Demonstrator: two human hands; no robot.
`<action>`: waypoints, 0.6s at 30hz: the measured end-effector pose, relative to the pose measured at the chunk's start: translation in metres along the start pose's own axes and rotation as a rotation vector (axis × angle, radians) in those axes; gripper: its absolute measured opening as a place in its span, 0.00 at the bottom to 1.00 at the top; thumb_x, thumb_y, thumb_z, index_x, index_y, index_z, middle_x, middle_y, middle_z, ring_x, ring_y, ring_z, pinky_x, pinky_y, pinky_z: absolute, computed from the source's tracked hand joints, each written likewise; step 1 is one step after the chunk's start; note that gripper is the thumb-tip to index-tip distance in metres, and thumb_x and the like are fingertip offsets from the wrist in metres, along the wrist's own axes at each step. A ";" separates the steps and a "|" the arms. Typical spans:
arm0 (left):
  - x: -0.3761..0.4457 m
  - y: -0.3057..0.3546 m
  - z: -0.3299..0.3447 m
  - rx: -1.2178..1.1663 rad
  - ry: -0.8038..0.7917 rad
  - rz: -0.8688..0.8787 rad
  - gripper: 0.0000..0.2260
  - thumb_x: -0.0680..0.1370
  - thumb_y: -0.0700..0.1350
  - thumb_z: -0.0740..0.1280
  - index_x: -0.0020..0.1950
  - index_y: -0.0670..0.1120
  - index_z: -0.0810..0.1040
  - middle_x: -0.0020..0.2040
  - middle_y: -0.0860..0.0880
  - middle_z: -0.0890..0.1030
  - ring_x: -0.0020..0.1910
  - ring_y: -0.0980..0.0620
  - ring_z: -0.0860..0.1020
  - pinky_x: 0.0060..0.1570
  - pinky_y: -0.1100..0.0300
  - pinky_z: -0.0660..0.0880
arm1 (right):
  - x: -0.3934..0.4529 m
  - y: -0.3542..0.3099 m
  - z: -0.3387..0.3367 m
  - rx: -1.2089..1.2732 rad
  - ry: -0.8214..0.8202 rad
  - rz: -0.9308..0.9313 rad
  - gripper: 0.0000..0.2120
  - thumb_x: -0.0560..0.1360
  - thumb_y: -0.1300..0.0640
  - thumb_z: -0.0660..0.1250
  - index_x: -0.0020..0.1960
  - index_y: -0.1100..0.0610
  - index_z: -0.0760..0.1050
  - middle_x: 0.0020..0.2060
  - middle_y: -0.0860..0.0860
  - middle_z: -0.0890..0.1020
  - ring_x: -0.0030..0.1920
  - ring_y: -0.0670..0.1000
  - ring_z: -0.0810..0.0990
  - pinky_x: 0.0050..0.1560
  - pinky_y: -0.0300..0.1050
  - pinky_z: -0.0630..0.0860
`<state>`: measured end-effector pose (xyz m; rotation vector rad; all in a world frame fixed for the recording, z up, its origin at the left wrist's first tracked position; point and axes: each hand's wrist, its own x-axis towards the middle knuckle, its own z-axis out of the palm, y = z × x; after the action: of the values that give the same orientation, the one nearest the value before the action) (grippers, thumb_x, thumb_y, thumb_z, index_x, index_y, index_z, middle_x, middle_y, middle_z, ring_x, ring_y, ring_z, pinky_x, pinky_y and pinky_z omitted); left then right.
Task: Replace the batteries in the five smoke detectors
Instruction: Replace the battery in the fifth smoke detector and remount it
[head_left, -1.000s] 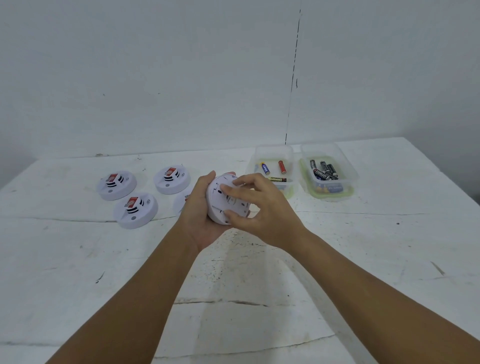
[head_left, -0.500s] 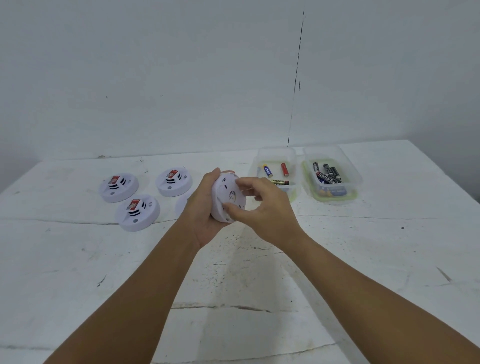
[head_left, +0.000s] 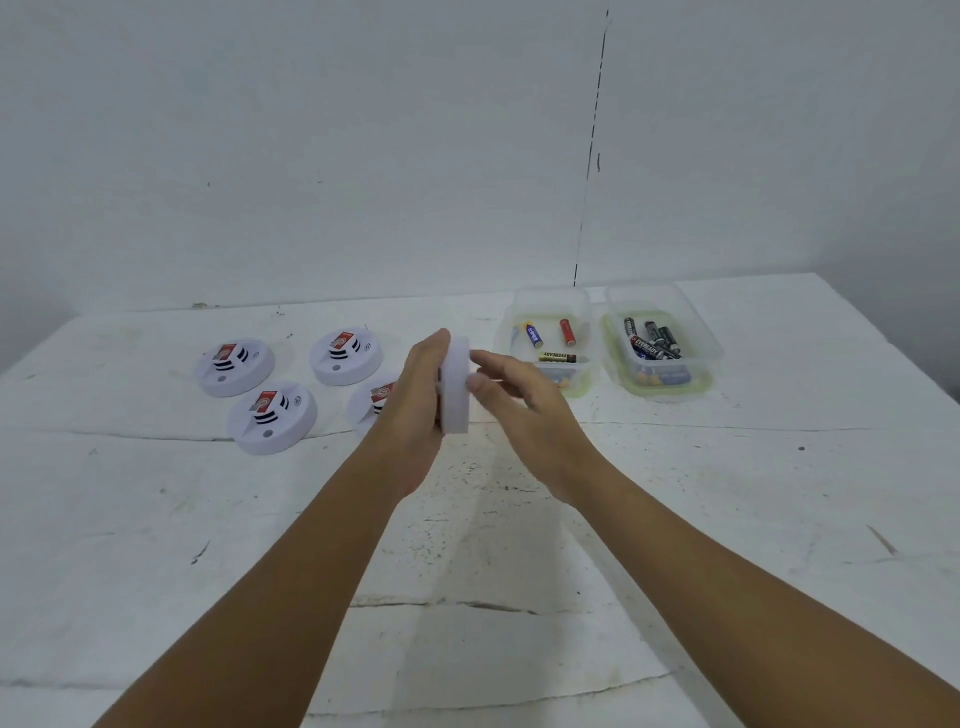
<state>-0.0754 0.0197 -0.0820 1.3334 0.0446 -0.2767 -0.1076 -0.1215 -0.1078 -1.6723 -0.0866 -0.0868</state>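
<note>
Held smoke detector: a plain white round disc, turned edge-on to the head camera, so only its thick smooth rim shows; face and back cannot be made out. It sits in the air above the white table, just in front of the left clear tub.

Left hand grips the detector from its left side, palm against one flat face, thumb tip over the top of the rim. Right hand is at the opposite face, fingers bent, fingertips touching the rim and face; motion blur here, so I cannot tell whether it pinches or only touches.

Four more detectors lie flat on the table, all to the left of the held one. Each is a white disc with black vent slots and a red-and-white label on top:
- far-left detector
- front-left detector
- back detector
- nearest detector, partly hidden behind the left wrist.

Left clear tub holds a few loose batteries: one blue, one red, one black and gold. Right clear tub, just beside it, holds a pile of dark batteries.
</note>
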 end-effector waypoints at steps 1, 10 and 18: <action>-0.001 -0.004 0.004 0.059 0.024 0.021 0.22 0.81 0.63 0.64 0.70 0.52 0.77 0.62 0.48 0.81 0.61 0.50 0.80 0.59 0.52 0.77 | -0.001 0.000 -0.001 0.123 -0.021 0.052 0.16 0.82 0.44 0.66 0.68 0.46 0.78 0.62 0.46 0.82 0.63 0.45 0.81 0.66 0.48 0.77; -0.017 -0.031 -0.008 0.345 0.068 0.180 0.19 0.86 0.46 0.61 0.77 0.57 0.67 0.68 0.54 0.76 0.62 0.59 0.76 0.58 0.63 0.73 | -0.014 0.022 -0.017 0.375 0.080 0.228 0.14 0.82 0.57 0.67 0.67 0.49 0.76 0.56 0.59 0.85 0.59 0.57 0.85 0.62 0.56 0.82; -0.026 -0.039 -0.022 0.281 0.036 0.095 0.12 0.83 0.50 0.68 0.66 0.49 0.80 0.57 0.50 0.86 0.57 0.51 0.84 0.56 0.55 0.81 | -0.024 0.027 -0.029 0.338 0.055 0.299 0.07 0.81 0.52 0.67 0.54 0.54 0.75 0.48 0.53 0.86 0.48 0.51 0.84 0.59 0.55 0.79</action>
<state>-0.1061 0.0369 -0.1194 1.6151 -0.0283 -0.1822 -0.1292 -0.1530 -0.1342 -1.3279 0.1817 0.1036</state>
